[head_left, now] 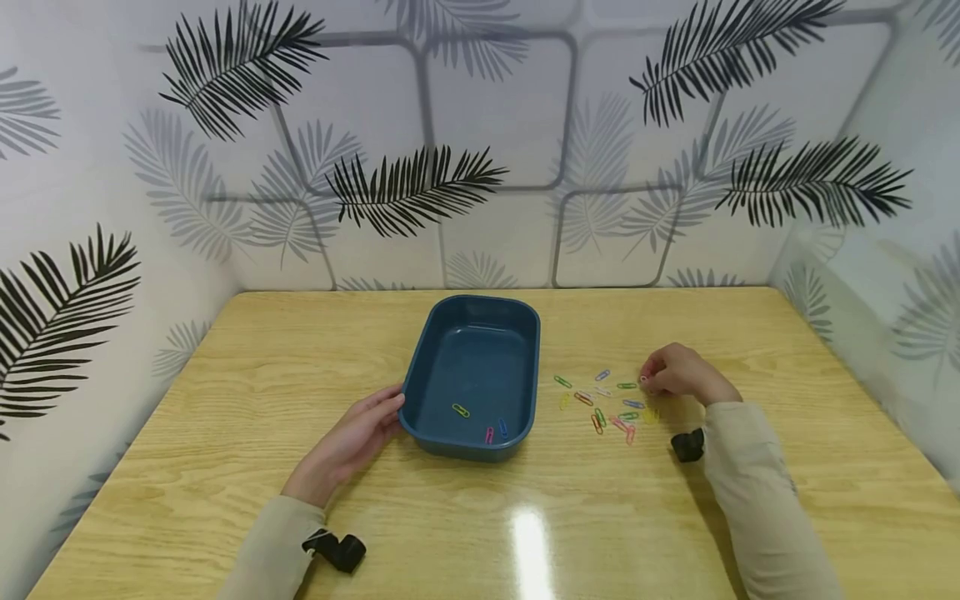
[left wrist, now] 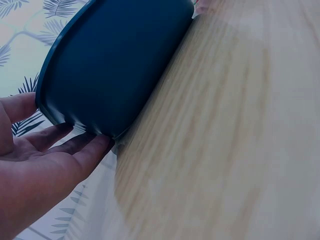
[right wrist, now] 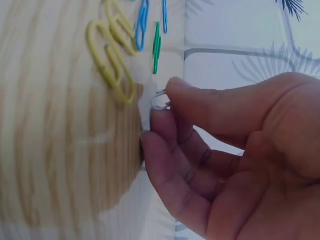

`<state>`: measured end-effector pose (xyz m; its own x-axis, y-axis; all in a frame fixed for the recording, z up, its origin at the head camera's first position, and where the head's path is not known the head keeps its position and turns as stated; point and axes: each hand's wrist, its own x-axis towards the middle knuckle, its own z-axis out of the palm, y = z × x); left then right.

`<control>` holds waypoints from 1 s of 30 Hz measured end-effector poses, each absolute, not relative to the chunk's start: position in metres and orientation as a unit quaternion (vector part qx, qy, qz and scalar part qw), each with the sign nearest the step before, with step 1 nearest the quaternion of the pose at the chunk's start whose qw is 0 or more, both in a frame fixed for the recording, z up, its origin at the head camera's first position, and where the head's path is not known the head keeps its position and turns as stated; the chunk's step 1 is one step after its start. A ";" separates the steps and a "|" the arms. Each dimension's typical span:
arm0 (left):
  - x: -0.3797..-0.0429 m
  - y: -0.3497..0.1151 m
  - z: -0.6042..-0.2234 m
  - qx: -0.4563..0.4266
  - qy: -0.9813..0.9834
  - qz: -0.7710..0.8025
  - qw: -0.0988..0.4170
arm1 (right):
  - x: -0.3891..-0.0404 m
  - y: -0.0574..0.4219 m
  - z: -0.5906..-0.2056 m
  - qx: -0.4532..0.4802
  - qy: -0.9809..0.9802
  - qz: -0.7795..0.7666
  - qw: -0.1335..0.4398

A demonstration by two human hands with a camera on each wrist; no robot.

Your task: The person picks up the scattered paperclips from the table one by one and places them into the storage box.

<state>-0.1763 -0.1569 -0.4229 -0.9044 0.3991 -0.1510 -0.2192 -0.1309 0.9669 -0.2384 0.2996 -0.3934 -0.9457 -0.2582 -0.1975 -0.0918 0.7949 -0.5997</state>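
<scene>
A dark blue plastic bin stands on the table. My left hand holds its near left side, the thumb at the rim and the other fingers against the outer wall. Inside lie a yellow-green paper clip, a pink paper clip and a blue paper clip. Right of the bin, my right hand pinches a white paper clip between thumb and forefinger, just above the table. Close by lie yellow paper clips and a green paper clip.
Several loose paper clips in mixed colours are spread over the wooden table between the bin and my right hand. A leaf-patterned wall rises behind the table's far edge.
</scene>
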 end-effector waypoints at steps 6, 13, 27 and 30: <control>-0.176 -0.157 -0.424 0.078 0.629 0.746 0.204 | -0.237 0.295 -0.393 -0.083 0.926 -0.347 0.124; -0.174 -0.156 -0.425 0.073 0.633 0.743 0.206 | -0.234 0.284 -0.390 -0.077 0.919 -0.369 0.112; -0.175 -0.157 -0.423 0.071 0.627 0.748 0.204 | -0.231 0.236 -0.374 -0.106 0.867 -0.481 0.080; -0.176 -0.157 -0.423 0.069 0.626 0.750 0.203 | -0.230 0.224 -0.374 -0.112 0.842 -0.524 0.065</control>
<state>-0.1759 -0.1568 -0.4229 -0.9076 0.3919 -0.1506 -0.2179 -0.1332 0.9668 -0.2295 0.2236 -0.3741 -0.9666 -0.2563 0.0075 -0.1200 0.4262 -0.8966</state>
